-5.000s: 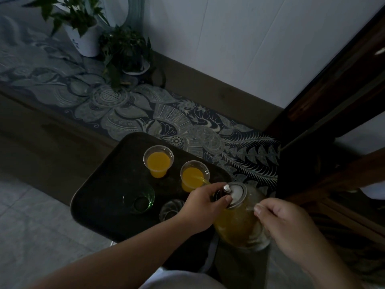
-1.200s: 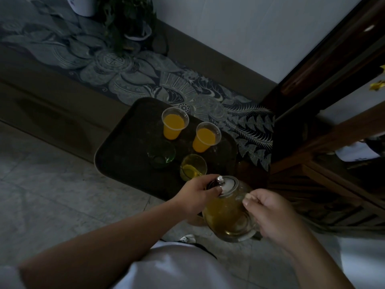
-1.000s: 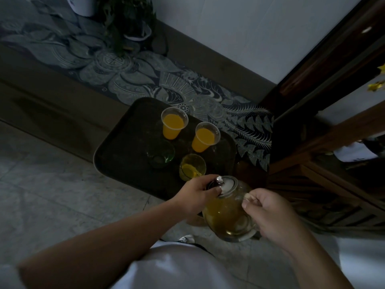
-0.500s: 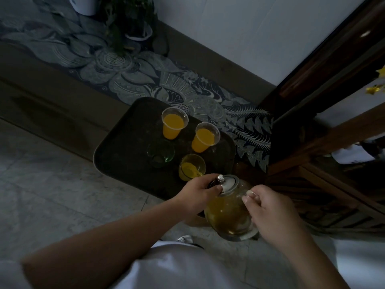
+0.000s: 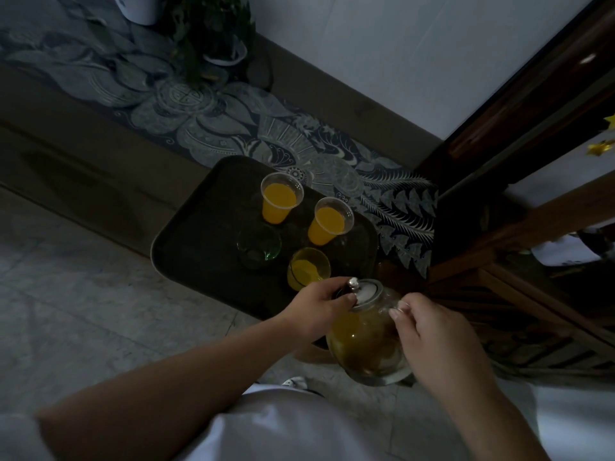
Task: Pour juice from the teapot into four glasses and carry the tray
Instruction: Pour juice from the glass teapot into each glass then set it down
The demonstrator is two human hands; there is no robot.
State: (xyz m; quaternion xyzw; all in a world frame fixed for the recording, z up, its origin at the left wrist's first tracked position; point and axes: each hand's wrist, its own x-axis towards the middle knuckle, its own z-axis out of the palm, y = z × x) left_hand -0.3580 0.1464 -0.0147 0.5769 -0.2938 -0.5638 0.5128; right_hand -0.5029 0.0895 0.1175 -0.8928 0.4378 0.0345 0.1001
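Pouring right now; glass teapot (image 5: pixel 367 341) tipped fwd over the near edge of the dark tray (image 5: pixel 193 251), abt half full of orange juice; left hand (image 5: pixel 319 307) curled over the front of the pot, fingertips pressed down on the lid (image 5: pixel 364 292) w/ its small metal knob; right hand (image 5: pixel 429 331) closed round the handle at the pot's rear, thumb on top, fingers wrapped — handle itself mostly hidden under the hand.

Third glass (image 5: pixel 307 269) just ahead of the left hand, right at the spout, partly filled w/ juice; spout tip hidden behind the left fingers, so can't tell if touching the rim.

Further ahead of the hands: two clear cups, far-left cup (image 5: pixel 281 201) and far-right cup (image 5: pixel 329 219), both well filled w/ orange juice, upright, near each other but apart.

Ahead and to the left of the left hand: green-tinted glass (image 5: pixel 258 246), no juice visible inside, just beside the third glass.

Tray on a low wooden counter (image 5: pixel 83 174), near corner overhanging the tiled floor (image 5: pixel 83 321); patterned runner (image 5: pixel 233 128) beyond the tray; potted plant (image 5: pixel 213 31) far ahead-left by the wall; dark wooden furniture (image 5: pixel 532 134) off to the right of the right hand; white sleeve (image 5: pixel 20 437) on the left arm at bottom.
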